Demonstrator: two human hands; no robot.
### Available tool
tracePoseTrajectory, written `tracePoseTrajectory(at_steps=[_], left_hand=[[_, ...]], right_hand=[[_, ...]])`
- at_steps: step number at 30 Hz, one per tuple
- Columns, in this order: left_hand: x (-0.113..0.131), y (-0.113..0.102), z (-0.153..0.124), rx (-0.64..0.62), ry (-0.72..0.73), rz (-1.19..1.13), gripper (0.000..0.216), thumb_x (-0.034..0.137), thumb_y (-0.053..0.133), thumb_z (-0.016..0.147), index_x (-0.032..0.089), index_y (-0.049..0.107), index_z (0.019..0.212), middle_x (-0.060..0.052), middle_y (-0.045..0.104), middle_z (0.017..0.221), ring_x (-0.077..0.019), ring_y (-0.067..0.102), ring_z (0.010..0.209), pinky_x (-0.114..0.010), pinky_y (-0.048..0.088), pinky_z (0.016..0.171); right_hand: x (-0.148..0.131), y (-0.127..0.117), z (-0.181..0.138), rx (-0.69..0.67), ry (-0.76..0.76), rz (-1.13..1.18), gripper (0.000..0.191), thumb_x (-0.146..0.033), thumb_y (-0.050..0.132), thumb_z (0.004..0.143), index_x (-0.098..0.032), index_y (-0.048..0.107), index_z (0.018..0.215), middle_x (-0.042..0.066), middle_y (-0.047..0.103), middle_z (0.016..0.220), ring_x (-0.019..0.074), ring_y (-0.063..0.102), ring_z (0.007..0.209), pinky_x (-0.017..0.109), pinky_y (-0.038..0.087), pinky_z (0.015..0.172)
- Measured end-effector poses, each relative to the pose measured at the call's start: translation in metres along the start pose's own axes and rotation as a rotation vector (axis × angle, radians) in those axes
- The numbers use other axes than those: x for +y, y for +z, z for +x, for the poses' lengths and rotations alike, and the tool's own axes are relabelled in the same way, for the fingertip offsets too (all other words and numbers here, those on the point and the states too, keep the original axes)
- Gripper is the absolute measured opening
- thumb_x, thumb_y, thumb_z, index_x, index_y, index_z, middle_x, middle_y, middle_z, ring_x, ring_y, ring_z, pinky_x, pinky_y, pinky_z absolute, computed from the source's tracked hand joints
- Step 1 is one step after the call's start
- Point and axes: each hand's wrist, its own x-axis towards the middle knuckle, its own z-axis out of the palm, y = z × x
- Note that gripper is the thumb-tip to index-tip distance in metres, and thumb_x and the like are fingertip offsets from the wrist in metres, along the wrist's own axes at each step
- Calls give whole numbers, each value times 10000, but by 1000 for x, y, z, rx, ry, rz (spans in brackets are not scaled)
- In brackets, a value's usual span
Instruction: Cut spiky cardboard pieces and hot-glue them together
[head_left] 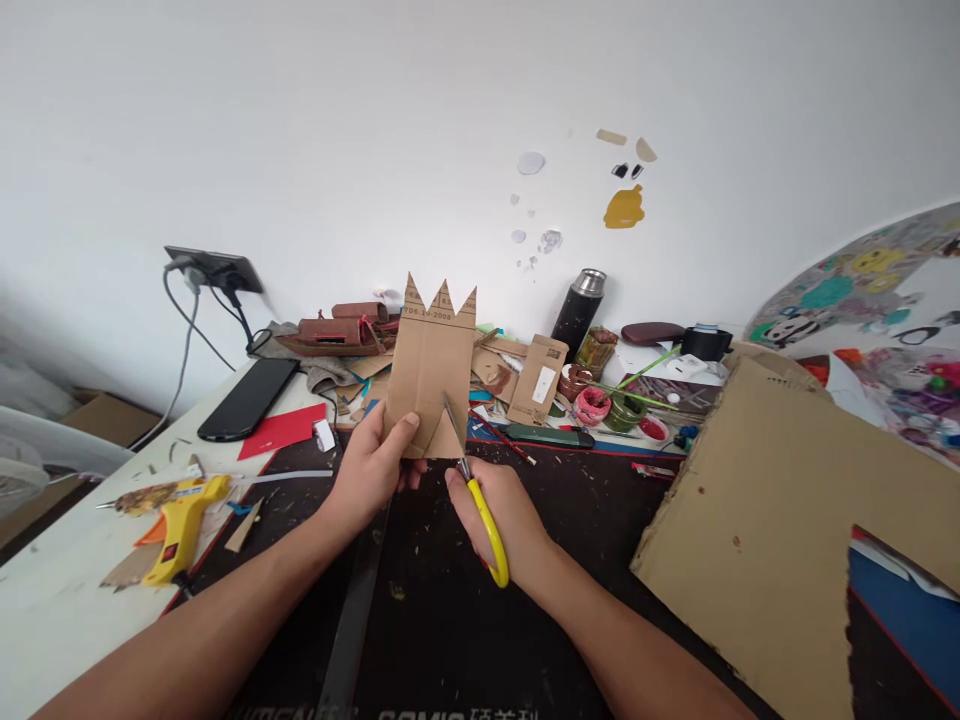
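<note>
Across the white desk in front of you lay a black cutting mat, the biggest thing in view, strewn with small scraps. On its right side a large cardboard sheet rested flat, one ragged edge turned toward your hands and a notch cut from its near corner. A long metal ruler lay on the mat between your forearms, running away from you toward your left hand. Above it you held up a cardboard piece, upright, its top cut into three points with printed lettering just under them. Your left hand gripped that piece at its lower left corner, thumb on the front face and fingers curled behind. Off to the left a dark phone lay flat on the desk, a red sheet of paper just beside it. Nearer you on that side a yellow glue gun rested on its side, well apart from both hands. A black flask with a steel cap stood upright by the wall among the clutter. Your right hand was closed around the yellow handles of the scissors, whose blades reached up into the lower edge of the cardboard piece; they seemed slightly parted, though the view was too small to be sure
</note>
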Motion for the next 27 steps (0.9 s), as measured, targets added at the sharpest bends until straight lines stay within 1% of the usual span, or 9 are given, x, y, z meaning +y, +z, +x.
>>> tracePoseTrajectory(at_steps=[4, 9, 13, 17, 19, 23, 27], left_hand=[[0, 0, 0, 3, 6, -4, 413, 608, 690, 848, 250, 497, 924, 51, 611, 481, -166, 542, 321, -223, 354, 322], [-1, -1, 0, -1, 8, -16, 422, 609, 695, 857, 245, 500, 944, 52, 616, 486, -163, 559, 330, -214, 355, 323], [-1, -1, 1, -11, 8, -4, 426, 614, 691, 858, 247, 489, 931, 52, 613, 484, -158, 554, 329, -211, 360, 324], [-2, -2, 2, -1, 16, -4, 429, 616, 694, 852, 243, 499, 935, 48, 611, 484, -159, 550, 325, -209, 349, 322], [-2, -3, 2, 10, 16, -8, 424, 614, 697, 852, 242, 509, 933, 45, 611, 485, -161, 552, 327, -213, 354, 322], [-1, -3, 3, 32, 10, -29, 418, 600, 721, 841, 245, 523, 933, 50, 608, 503, -159, 547, 333, -226, 368, 326], [-2, -1, 3, 57, 10, -63, 375, 563, 712, 856, 237, 551, 948, 48, 623, 553, -145, 534, 339, -224, 352, 325]], right_hand=[[-2, -1, 0, -6, 20, -23, 280, -338, 538, 1051, -203, 669, 843, 35, 649, 702, 177, 540, 633, 277, 363, 622], [-1, 1, -1, 9, 4, -20, 280, -344, 544, 1049, -214, 660, 830, 31, 635, 672, 184, 568, 604, 280, 371, 597], [2, 3, -3, -17, 58, 100, 318, -405, 526, 1070, -233, 621, 819, -14, 561, 538, 172, 566, 474, 264, 383, 515], [5, 2, -2, -103, 144, 235, 298, -440, 540, 1058, -239, 592, 844, -54, 539, 486, 156, 553, 386, 233, 392, 433], [7, 2, -1, -133, 137, 281, 292, -446, 557, 1051, -234, 593, 853, -60, 554, 481, 154, 585, 400, 221, 422, 446], [13, 3, 3, -155, 86, 324, 284, -436, 577, 1045, -224, 589, 858, -45, 620, 509, 138, 621, 460, 204, 465, 520], [14, 5, 4, -190, 93, 392, 249, -443, 574, 1029, -229, 583, 900, -57, 621, 511, 143, 615, 449, 208, 478, 508]])
